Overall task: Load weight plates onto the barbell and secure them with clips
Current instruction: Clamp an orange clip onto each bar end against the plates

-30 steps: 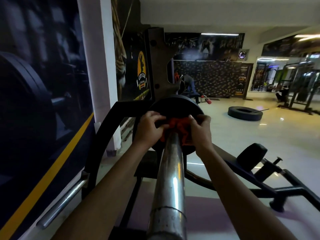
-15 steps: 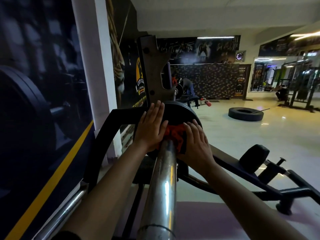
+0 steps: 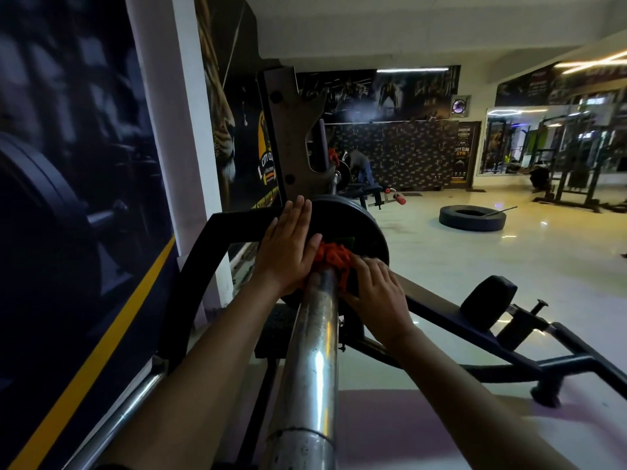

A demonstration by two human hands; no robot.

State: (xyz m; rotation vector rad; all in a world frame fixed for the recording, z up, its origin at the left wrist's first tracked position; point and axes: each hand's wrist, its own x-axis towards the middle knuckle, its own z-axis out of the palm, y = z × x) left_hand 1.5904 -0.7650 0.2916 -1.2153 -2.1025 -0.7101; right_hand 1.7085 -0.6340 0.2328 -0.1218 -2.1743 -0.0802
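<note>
The setting is a gym hall with a pale glossy floor [image 3: 475, 266], a wall poster [image 3: 68, 198] on the left and a large tyre [image 3: 471, 217] lying well apart on the floor beyond the work area.

Left hand [image 3: 288, 251]: fingers straight and together, palm laid flat against the near face of the weight plate [image 3: 353, 228]. It grips nothing. The thumb touches the left side of the orange clip [image 3: 334, 257].

Right hand [image 3: 376, 290]: fingers slightly curled and spread, pressed against the right side of the clip and the lower plate face. No closed grip is visible; whether the fingertips hook the clip's lever cannot be told.

The clip sits around the barbell sleeve [image 3: 315, 351], touching or just beside the plate; the exact seam is hidden by the hands.

The sleeve's long axis runs from the bottom of the view straight away from the person, up to the plate centre. The plate stands upright, square to that axis. The clip therefore lies between the two hands and directly ahead of the fingers, along the axis.

Judgement: the step in hand is seating the clip against the plate. Any further push must act along the sleeve axis, away from the person. Both hands are about equally near; the right hand has more contact with the clip. An off-axis push could cock the clip on the sleeve.

Beyond the plate stands a dark rack upright [image 3: 291, 137]; a black bench frame [image 3: 475, 334] extends to the right.
</note>
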